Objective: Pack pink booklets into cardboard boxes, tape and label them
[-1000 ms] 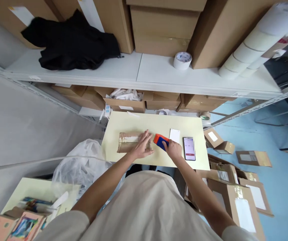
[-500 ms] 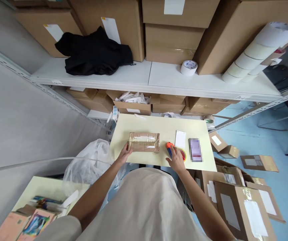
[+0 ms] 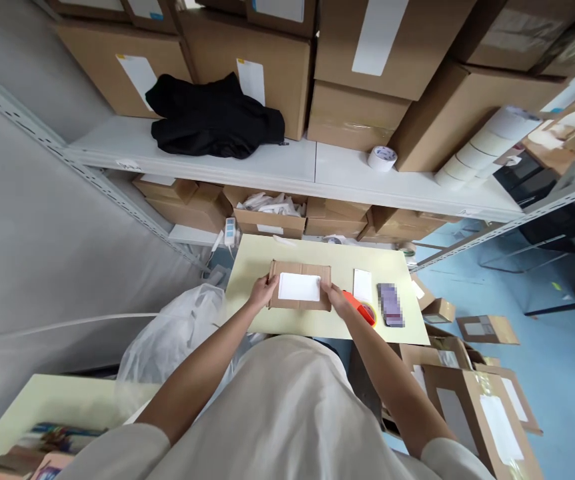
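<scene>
A small cardboard box [image 3: 300, 265] with a white label [image 3: 299, 287] on its upper face is over the pale yellow table [image 3: 252, 252]. My left hand [image 3: 264, 292] grips its left edge. My right hand [image 3: 336, 297] grips the right edge, close to the label's corner. Just right of my right hand lies an orange-red tape dispenser [image 3: 357, 305] with a roll of tape, partly covered by my forearm. A white card or pad [image 3: 362, 285] lies behind it, and a purple, pixelated flat thing [image 3: 390, 305] is farther right.
Behind the table, a grey shelf [image 3: 267, 165] holds large cartons [image 3: 367, 107], a black garment [image 3: 215, 120] and white tape rolls [image 3: 382, 158]. Clear plastic wrap [image 3: 177, 333] bulges at the left. Several cardboard boxes [image 3: 467, 393] lie on the blue floor at the right.
The box now shows its labelled face instead of its taped one. My right hand has left the tape dispenser and taken hold of the box's right edge. The camera view has shifted.
</scene>
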Available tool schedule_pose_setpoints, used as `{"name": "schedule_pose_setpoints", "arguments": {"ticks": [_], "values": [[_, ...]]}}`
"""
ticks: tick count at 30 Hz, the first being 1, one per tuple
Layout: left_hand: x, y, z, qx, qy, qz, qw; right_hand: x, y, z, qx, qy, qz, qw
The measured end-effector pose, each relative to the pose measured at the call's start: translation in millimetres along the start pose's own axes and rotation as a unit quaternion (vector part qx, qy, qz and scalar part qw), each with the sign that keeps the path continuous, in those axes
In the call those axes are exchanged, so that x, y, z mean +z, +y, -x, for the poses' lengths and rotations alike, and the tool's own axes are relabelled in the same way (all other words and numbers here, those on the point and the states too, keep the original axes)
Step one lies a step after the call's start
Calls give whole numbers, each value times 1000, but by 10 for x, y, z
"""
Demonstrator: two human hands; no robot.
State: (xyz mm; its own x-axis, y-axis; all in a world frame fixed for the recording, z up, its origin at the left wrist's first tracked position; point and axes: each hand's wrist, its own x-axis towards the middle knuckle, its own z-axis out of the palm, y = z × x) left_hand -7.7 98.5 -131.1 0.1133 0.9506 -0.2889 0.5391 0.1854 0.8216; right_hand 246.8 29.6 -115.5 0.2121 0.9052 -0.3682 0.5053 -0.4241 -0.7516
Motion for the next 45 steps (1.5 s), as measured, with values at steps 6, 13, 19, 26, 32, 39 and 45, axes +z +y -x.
{"name": "schedule_pose_setpoints", "arguments": {"ticks": [6,13,19,26,32,39,45], "values": [[107,-82,-149,-49,-22,-16,998,148,-97,77,75,-27,-79,994],[164,-250,-244,-50,0,-36,998,209,-102,-7,53,-21,-132,990],[212,-171,-347,-41,91,-77,992,353,-29,-246,49,-12,-142,989],[396,364,-248,91,138,-244,956,-213,446,-299,-50,43,57,996],[982,918,-340,199,10,-310,929,-958,1218,-553,6,21,281,959],[1573,1294,-521,234,-117,-364,894,-984,1506,-831,-65,-58,327,941],[2070,1325,-727,209,-205,-326,899,-953,1499,-751,-86,-62,326,939]]}}
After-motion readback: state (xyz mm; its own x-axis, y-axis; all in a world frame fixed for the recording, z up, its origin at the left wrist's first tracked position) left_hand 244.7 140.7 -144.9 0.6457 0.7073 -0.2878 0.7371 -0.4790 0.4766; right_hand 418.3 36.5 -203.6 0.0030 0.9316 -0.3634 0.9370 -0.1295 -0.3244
